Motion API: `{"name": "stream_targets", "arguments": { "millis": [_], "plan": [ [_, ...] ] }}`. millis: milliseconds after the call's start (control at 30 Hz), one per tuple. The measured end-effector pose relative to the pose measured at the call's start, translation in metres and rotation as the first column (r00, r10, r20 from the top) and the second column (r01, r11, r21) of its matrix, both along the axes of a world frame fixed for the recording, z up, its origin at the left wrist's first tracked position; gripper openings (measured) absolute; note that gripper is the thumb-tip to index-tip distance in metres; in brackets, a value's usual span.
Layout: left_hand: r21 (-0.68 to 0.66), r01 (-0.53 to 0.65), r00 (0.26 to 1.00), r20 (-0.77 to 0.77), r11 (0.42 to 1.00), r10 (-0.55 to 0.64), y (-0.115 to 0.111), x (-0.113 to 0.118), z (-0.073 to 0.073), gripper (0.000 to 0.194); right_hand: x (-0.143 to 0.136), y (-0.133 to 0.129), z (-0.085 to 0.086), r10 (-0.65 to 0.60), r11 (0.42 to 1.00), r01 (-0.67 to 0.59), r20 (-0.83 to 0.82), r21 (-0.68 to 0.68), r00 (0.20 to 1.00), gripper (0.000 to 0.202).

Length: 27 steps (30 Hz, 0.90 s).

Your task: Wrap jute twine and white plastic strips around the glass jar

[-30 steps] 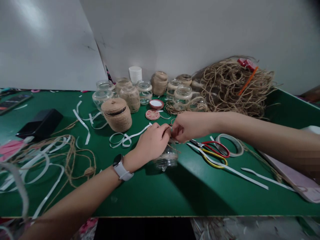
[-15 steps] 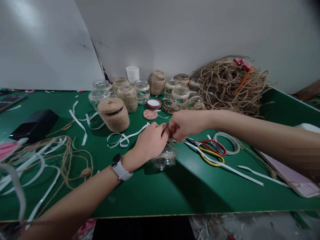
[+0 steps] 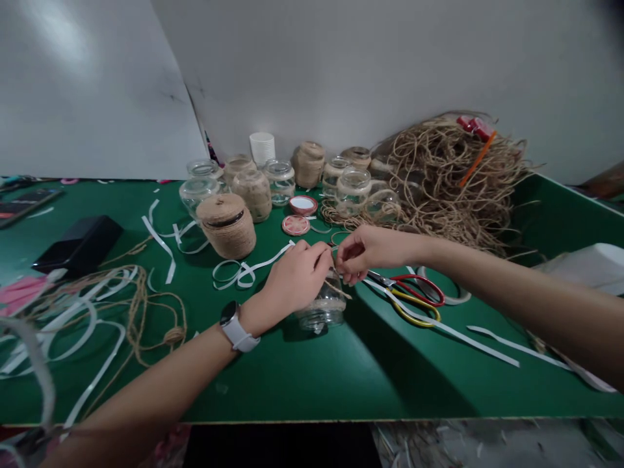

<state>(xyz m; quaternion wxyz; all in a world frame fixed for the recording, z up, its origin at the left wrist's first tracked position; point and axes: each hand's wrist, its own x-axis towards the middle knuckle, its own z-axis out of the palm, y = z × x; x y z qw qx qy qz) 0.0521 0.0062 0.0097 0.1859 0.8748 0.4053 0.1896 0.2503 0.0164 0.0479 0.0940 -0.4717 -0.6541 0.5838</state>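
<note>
A clear glass jar [image 3: 322, 315] rests on the green table in front of me, its mouth end toward me and a band of twine round it. My left hand [image 3: 299, 276] is closed over the jar's far part and hides much of it. From under those fingers a short end of jute twine [image 3: 338, 290] sticks out across the glass. My right hand [image 3: 358, 255] is pinched just right of the jar, close to the left fingertips, with a thin brown strand of twine at its fingers. Scissors [image 3: 414, 298] with red and yellow handles lie beside the right hand.
Behind stand several glass jars [image 3: 353, 190], a twine-wrapped jar [image 3: 227, 227] and two jar lids [image 3: 295, 225]. A large twine heap [image 3: 453, 175] fills the back right. White strips [image 3: 453, 335], a tape roll [image 3: 458, 292] and a black box [image 3: 80, 244] lie around.
My right hand has drawn slightly right, away from the left fingers. The twine end now shows more clearly over the jar. My left hand stays on the jar.
</note>
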Motion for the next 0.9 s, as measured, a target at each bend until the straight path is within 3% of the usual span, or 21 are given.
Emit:
{"name": "stream_targets", "arguments": {
  "millis": [433,733,900],
  "plan": [
    [-0.028,-0.007,0.998,0.064,1.000,0.008,0.001,-0.001,-0.003,0.030,0.000,-0.012,-0.027,-0.163,0.987,0.162,-0.188,-0.020,0.968,0.019],
    [-0.024,0.035,0.994,0.105,0.999,-0.032,0.004,-0.004,-0.007,0.033,-0.007,-0.034,-0.050,-0.350,0.919,0.393,-0.405,0.024,0.845,0.034],
    [-0.029,0.028,0.995,0.093,0.999,-0.026,0.003,-0.004,-0.007,0.033,-0.009,-0.037,-0.059,-0.378,0.898,0.439,-0.457,0.031,0.805,0.038]
  ]
}}
